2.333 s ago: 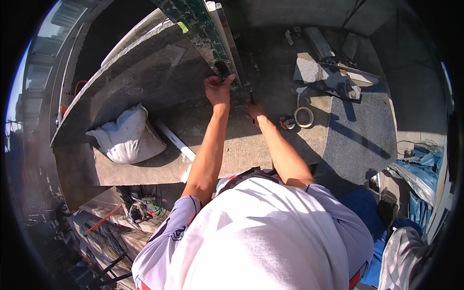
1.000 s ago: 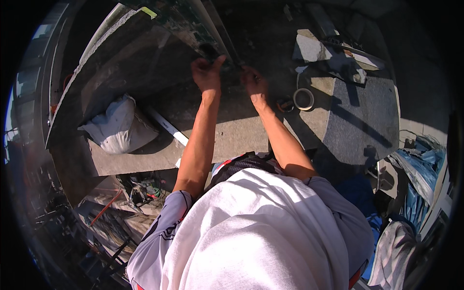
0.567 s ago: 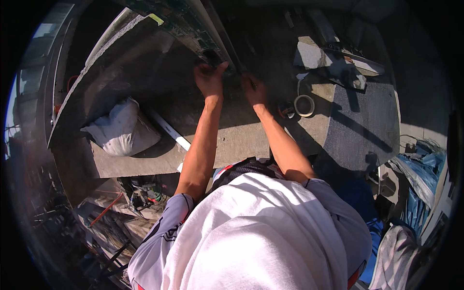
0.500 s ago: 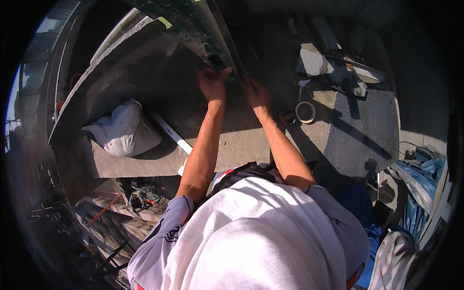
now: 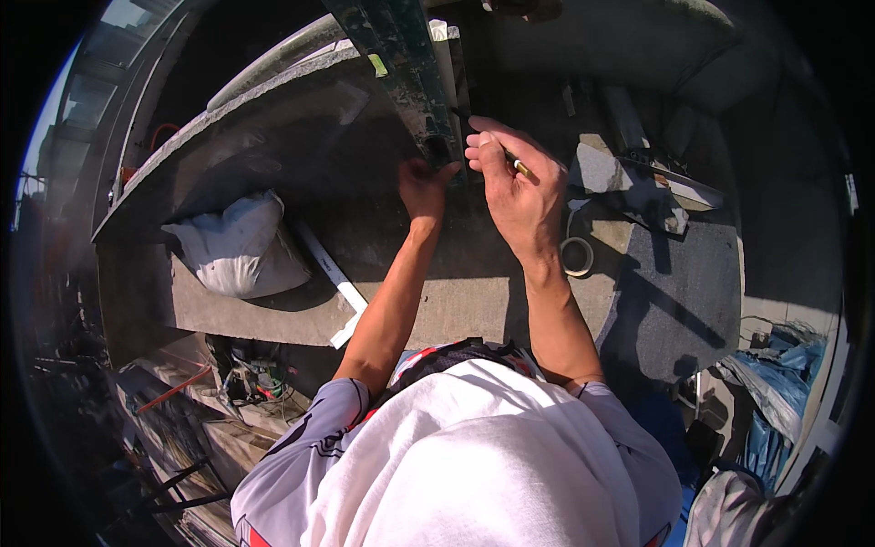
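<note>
My left hand [image 5: 425, 191] grips the lower end of a worn dark green beam [image 5: 396, 77], beside a pale narrow strip [image 5: 445, 55]. My fingers are partly in shadow. Right of the beam, my right hand [image 5: 519, 182] is raised, closed on a thin pencil-like stick [image 5: 516, 159] with a pale band, its fingertips near the beam's side. A white sack [image 5: 241, 246] lies below and left, with a white plastic square [image 5: 337, 287] near my left forearm. A tape roll [image 5: 577, 256] lies just right of my right wrist.
A large dark stone slab [image 5: 273, 137] extends left of the beam. Broken stone pieces [image 5: 602, 169] and a grey slab [image 5: 674, 292] sit on the right of the bench [image 5: 465, 310]. Blue plastic sheeting [image 5: 775, 392] is at lower right, cables and tools [image 5: 255, 383] at lower left.
My right hand has lifted toward me and risen higher, showing the stick in it. My left hand stays at the beam's lower end, now lower and farther right in view.
</note>
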Action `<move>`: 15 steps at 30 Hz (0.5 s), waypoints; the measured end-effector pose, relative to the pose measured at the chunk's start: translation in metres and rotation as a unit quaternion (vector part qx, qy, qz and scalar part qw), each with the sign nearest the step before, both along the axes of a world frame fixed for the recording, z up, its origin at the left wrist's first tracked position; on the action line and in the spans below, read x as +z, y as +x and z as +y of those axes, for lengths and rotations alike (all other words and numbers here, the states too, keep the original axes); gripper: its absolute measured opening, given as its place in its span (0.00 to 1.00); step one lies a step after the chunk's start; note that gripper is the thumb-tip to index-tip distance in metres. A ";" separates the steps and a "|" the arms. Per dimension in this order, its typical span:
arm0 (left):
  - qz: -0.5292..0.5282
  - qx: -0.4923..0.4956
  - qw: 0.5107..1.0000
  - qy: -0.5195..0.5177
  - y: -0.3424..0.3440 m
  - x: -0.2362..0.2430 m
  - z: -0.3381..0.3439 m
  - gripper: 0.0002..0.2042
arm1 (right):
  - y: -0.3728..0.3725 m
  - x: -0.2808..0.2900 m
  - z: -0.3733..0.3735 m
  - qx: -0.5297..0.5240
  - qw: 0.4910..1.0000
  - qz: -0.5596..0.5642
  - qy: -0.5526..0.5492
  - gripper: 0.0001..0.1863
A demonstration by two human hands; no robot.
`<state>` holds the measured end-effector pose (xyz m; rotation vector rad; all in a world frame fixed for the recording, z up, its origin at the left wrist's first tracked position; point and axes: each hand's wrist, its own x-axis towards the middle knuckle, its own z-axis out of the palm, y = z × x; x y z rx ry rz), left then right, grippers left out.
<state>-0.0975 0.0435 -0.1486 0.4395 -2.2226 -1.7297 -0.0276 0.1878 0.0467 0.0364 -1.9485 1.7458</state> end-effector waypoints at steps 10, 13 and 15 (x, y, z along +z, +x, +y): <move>0.034 0.002 0.999 0.015 -0.001 -0.008 0.000 0.32 | -0.005 0.090 0.002 0.028 0.989 0.143 0.005 0.14; 0.039 0.007 0.999 0.018 0.001 -0.014 -0.001 0.31 | 0.002 0.094 0.005 0.030 0.966 0.255 -0.043 0.17; 0.045 0.013 0.999 -0.009 -0.004 -0.020 -0.003 0.31 | 0.019 0.070 0.016 0.016 0.968 0.247 -0.026 0.17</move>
